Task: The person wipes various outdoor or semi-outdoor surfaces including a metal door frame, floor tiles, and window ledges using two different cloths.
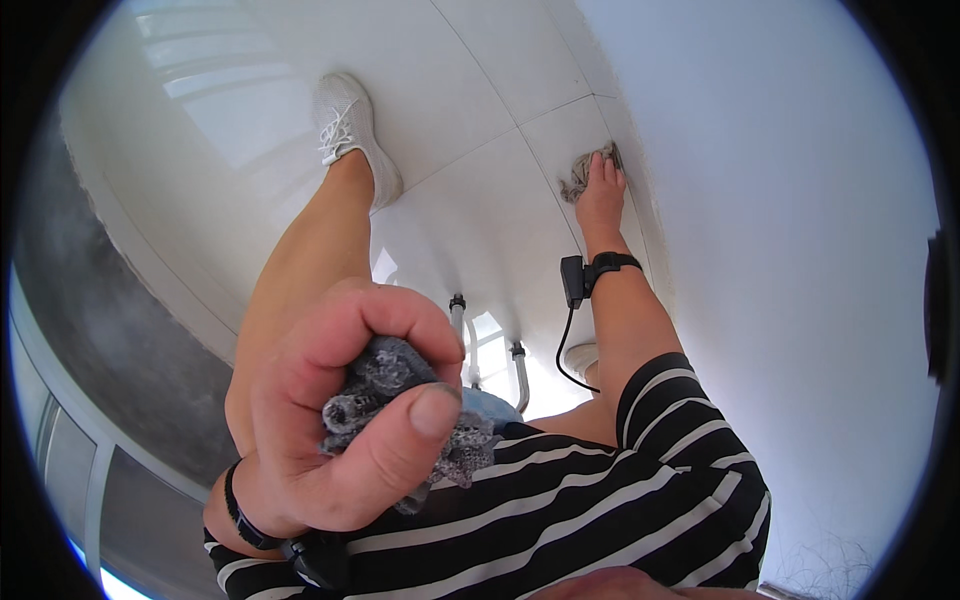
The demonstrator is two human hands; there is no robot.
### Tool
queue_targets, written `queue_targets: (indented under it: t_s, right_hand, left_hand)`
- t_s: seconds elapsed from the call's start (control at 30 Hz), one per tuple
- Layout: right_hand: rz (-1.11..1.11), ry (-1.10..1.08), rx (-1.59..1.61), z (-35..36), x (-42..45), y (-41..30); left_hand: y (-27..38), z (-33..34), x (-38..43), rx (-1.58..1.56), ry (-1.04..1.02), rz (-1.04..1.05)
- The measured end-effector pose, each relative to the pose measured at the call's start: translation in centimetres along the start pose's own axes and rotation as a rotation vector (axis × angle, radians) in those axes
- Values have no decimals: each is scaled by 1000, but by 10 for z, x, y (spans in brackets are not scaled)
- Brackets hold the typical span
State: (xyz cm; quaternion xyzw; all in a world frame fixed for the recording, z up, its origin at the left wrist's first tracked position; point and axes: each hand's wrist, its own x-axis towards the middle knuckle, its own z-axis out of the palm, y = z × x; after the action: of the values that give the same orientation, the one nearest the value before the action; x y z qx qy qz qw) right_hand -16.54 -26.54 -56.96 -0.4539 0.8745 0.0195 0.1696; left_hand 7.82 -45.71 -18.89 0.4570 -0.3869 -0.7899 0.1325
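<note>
My left hand is raised close to the camera, its fingers curled round a crumpled dark grey cloth. Loose folds of that cloth hang below the thumb, and pale specks dot its surface. Farther off, my right hand reaches down to the floor with a wrinkled grey-beige rag under its fingers. The rag lies on pale floor tiles, close to the foot of the white wall. The right palm is hidden from view.
Metal legs with black tips stand between my legs, partly hidden beside a light blue surface. A black wrist device trails a cable along my right arm. My white shoe is planted ahead. A dark grey wall panel curves along the left.
</note>
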Motion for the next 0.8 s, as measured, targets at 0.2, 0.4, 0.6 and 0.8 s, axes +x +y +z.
queue_targets:
  t_s: [0.2, 0.4, 0.6, 0.8]
  right_hand:
    - [207, -326, 403, -71, -53, -2]
    - [78, -378, 591, -191, -60, -78]
    - [-60, -379, 675, -305, -60, -121]
    - [43, -242, 770, -361, -80, -149]
  left_hand:
    - [34, 11, -3, 468, -317, 200]
    - [69, -5, 41, 533, -128, 430]
    - [144, -112, 48, -418, 147, 546]
    - [169, -308, -31, -435, 454, 663]
